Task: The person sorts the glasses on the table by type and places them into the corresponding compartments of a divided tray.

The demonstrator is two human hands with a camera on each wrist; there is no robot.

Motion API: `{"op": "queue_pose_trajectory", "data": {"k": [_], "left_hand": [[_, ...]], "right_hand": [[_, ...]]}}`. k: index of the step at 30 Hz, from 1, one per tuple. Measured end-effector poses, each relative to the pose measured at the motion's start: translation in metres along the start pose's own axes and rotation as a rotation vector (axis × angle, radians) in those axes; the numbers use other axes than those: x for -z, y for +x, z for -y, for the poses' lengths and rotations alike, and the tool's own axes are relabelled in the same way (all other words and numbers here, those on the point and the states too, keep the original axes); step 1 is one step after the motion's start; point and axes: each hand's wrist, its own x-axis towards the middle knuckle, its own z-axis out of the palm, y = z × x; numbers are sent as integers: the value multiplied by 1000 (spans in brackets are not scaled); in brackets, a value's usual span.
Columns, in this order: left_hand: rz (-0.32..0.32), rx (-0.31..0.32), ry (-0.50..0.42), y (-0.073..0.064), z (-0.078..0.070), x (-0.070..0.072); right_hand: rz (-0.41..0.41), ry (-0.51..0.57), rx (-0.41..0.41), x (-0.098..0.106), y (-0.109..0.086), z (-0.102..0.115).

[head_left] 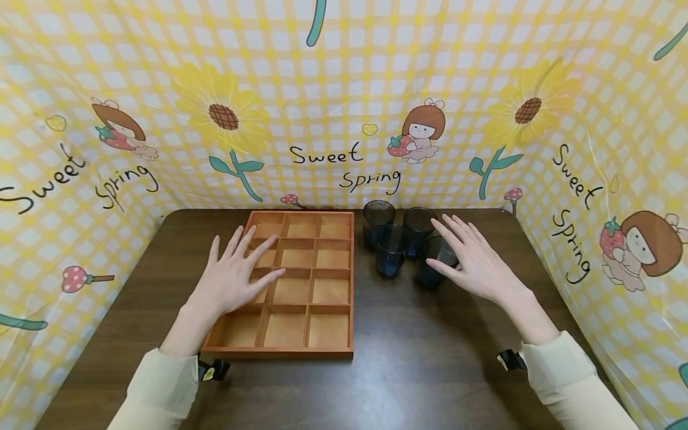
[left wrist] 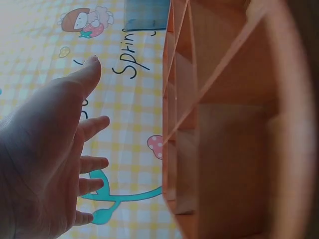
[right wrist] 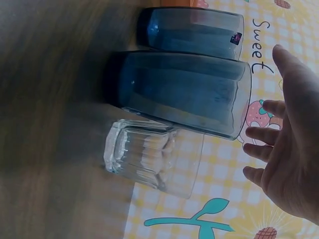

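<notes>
My left hand (head_left: 233,278) is spread above the left side of a wooden compartment box (head_left: 352,286), apart from it and holding nothing. Its fingers are straight, and they cover some of the compartments. The compartments I can see hold nothing. To the right of the box stand several dark blue drinking glasses (head_left: 390,254), upright and close together. My right hand (head_left: 473,263) hovers over the right side of this group with fingers extended, partly hiding the front right glass (head_left: 428,275). In the right wrist view a clear glass (right wrist: 154,154) stands beside a blue glass (right wrist: 179,94).
All of this stands on a dark wooden table (head_left: 408,376). Yellow checked cloth (head_left: 333,77) with printed flowers and figures hangs along the back and both sides. Dark devices (head_left: 212,370) are strapped under both wrists.
</notes>
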Motion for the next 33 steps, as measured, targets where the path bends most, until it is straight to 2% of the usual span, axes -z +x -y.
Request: {"op": "queue_pose_trajectory", "data": {"k": [10,18,25,28,33], "left_hand": [[-2,19,-60,-32,4,-21],[-8,62,-106,-49,14,-34],[-5,87,-131,-61,20,-41],[5,88,-137,-66,20,-43],[2,82,-140,-72,19,-45]], "right_hand": [[-47,-23,-1,-5,-16,-4],[-65,165,-42,-14,-28,-7],[-108,215,-45,-22,-35,-8],[-103,235,-69,-25,-38,-9],[-108,338,-130,-29,-44,-6]]}}
